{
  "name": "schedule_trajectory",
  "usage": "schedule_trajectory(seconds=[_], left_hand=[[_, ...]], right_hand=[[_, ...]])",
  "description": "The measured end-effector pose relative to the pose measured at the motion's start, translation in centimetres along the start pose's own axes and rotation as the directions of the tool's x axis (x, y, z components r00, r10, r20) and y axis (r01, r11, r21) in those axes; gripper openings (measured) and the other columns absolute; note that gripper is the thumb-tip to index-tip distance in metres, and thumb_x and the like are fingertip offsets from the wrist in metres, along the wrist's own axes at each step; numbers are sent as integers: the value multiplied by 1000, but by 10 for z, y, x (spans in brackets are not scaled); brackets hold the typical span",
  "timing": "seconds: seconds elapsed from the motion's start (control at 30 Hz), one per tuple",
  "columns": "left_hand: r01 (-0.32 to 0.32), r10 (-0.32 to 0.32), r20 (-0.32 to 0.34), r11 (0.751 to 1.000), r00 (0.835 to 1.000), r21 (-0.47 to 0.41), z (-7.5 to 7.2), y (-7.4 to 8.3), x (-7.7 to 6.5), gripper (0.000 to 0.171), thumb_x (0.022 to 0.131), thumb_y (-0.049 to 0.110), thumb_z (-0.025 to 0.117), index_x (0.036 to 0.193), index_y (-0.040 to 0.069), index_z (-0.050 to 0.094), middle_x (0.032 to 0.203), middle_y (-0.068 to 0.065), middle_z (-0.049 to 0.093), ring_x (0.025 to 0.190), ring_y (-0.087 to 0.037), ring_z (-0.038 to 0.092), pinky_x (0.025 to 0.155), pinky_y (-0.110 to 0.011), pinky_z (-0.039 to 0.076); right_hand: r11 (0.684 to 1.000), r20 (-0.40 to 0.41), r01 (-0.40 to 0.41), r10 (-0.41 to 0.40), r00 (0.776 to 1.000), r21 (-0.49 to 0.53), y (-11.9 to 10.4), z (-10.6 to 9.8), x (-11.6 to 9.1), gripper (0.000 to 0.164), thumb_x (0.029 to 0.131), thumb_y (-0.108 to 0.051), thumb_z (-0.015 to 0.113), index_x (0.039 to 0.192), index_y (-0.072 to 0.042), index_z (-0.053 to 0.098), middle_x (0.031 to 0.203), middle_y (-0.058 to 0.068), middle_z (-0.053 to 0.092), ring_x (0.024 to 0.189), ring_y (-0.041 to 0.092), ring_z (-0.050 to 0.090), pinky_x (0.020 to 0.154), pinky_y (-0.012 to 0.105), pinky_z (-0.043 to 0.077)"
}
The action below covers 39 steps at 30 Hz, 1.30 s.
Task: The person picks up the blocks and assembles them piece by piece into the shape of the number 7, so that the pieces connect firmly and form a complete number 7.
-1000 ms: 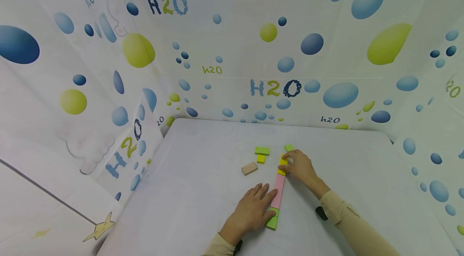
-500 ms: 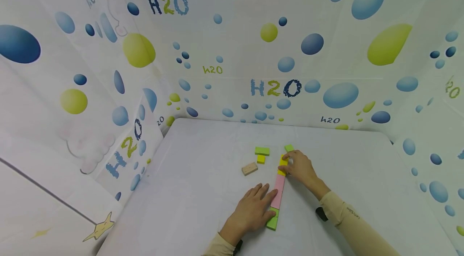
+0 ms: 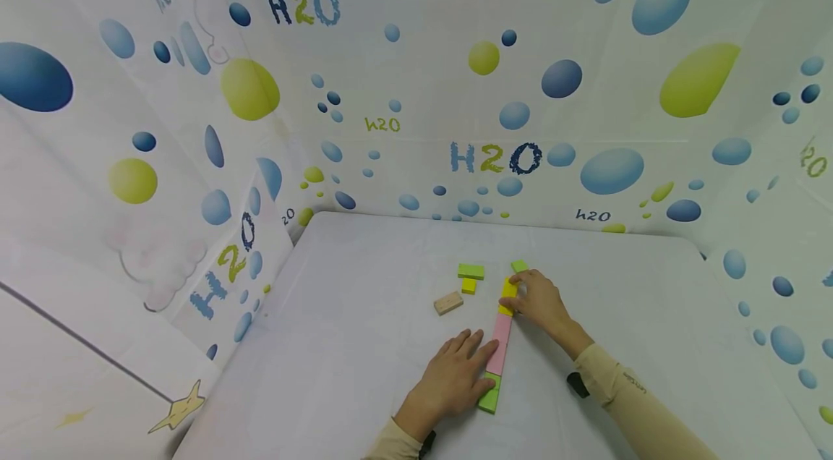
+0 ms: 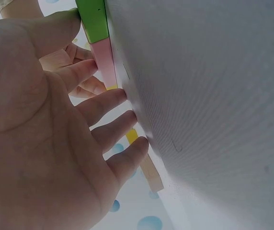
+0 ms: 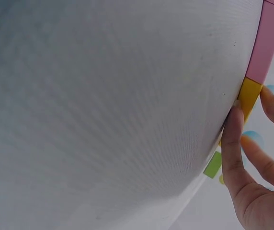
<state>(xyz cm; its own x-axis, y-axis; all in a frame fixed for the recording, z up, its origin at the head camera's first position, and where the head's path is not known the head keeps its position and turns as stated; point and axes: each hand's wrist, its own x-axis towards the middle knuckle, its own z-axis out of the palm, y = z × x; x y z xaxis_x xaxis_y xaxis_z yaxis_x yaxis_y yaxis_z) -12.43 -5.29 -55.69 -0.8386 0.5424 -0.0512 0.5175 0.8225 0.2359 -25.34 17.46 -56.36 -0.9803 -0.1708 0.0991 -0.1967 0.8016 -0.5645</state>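
A straight row of flat blocks runs away from me on the white table: green [image 3: 490,400] nearest, then pink [image 3: 502,328], then yellow [image 3: 508,289]. My left hand [image 3: 447,375] lies on the row's left side with fingers spread. Its thumb touches the green part and its index finger the pink; the left wrist view shows the other fingertips on the tabletop. At the far end, my right hand [image 3: 541,299] pinches a yellow block [image 5: 250,96] between thumb and fingers. Those fingers partly cover the yellow part. Just past it lies a green block [image 3: 518,266].
Left of the row's far end lie a green block [image 3: 471,271], a small yellow block [image 3: 468,286] touching or nearly touching it, and a plain wooden block [image 3: 448,303]. A white curtain [image 3: 416,84] printed with blue and green spots surrounds the table [image 3: 338,315].
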Motion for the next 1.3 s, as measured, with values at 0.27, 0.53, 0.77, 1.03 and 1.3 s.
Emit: schedule_trajectory(seconds=[0.27, 0.53, 0.77, 1.03, 1.3], left_hand=[[2, -3, 8, 1000, 1000, 6, -2, 1, -1, 60, 105, 48, 56, 160, 27, 43, 164, -7, 41, 152, -28, 37, 121, -46, 36], [1, -1, 2, 1000, 1000, 22, -3, 1, 0, 61, 105, 49, 55, 160, 27, 43, 164, -6, 41, 151, -28, 38, 120, -46, 38], [4, -4, 14, 1000, 1000, 15, -2, 2, 1, 60, 106, 49, 55, 161, 28, 42, 165, -6, 41, 151, -28, 38, 121, -46, 37], [4, -4, 10, 1000, 1000, 19, -1, 2, 0, 60, 106, 49, 54, 161, 28, 42, 164, -6, 41, 151, -28, 38, 120, -45, 37], [6, -6, 17, 1000, 1000, 19, -2, 3, 1, 61, 106, 50, 54, 161, 29, 41, 165, -5, 40, 152, -27, 37, 121, -45, 37]], right_hand=[[1000, 10, -12, 12, 1000, -10, -1, 0, 1, 59, 86, -34, 88, 127, 4, 68, 133, 27, 61, 126, 46, 58, 106, 60, 48], [1000, 14, -6, 6, 1000, 6, 0, -3, 1, 60, 84, -34, 89, 126, 3, 69, 134, 27, 60, 128, 47, 57, 107, 62, 47], [1000, 22, -8, 7, 1000, 13, 1, -6, 1, 62, 83, -36, 89, 129, 1, 69, 136, 27, 59, 127, 48, 56, 107, 63, 46], [999, -5, -24, 25, 1000, 34, 5, -17, 8, 57, 89, -36, 85, 128, 2, 69, 130, 28, 58, 107, 41, 64, 93, 57, 56], [999, -27, -29, 30, 999, 32, 11, -23, 16, 50, 93, -32, 81, 128, 2, 69, 126, 24, 56, 93, 30, 67, 76, 41, 61]])
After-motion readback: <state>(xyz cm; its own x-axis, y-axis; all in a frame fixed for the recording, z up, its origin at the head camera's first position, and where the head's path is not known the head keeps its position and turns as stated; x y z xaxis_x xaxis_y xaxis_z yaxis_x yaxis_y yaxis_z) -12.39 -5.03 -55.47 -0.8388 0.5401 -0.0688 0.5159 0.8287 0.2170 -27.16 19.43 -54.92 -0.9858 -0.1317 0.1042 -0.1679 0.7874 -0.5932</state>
